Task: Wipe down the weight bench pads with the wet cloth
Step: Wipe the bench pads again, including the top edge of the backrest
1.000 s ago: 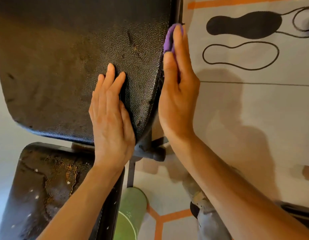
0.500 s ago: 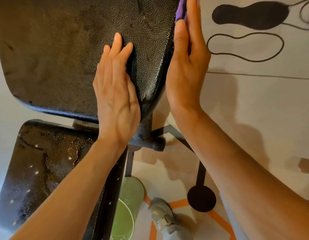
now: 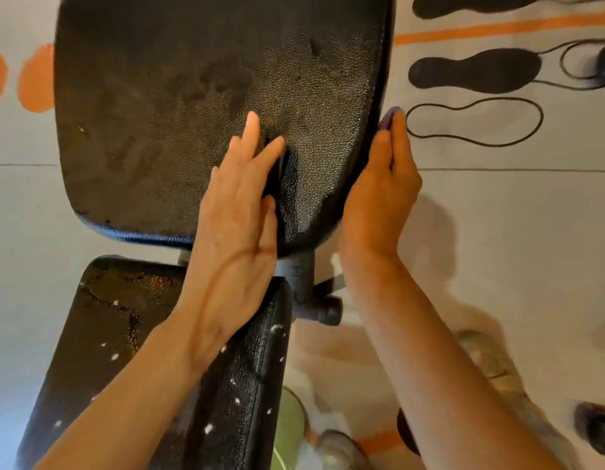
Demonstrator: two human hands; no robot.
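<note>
A large black textured back pad (image 3: 179,106) fills the upper middle of the head view. Below it lies a worn black seat pad (image 3: 124,334) flecked with white specks. My left hand (image 3: 236,215) rests flat on the back pad's lower right part, fingers straight. My right hand (image 3: 382,195) presses a purple cloth (image 3: 387,117) against the pad's right side edge with straight fingers. Only a small tip of the cloth shows past my fingertips.
The bench's metal frame and a black knob (image 3: 324,310) sit under the pads. A green cylinder (image 3: 287,435) and my shoe (image 3: 341,449) are on the pale floor with orange lines and black footprint markings (image 3: 474,71). A dark object (image 3: 596,432) lies at lower right.
The view has shifted so more of the back pad shows. My right hand with the cloth has slid back down the pad's right edge toward me. My left hand stays flat on the pad.
</note>
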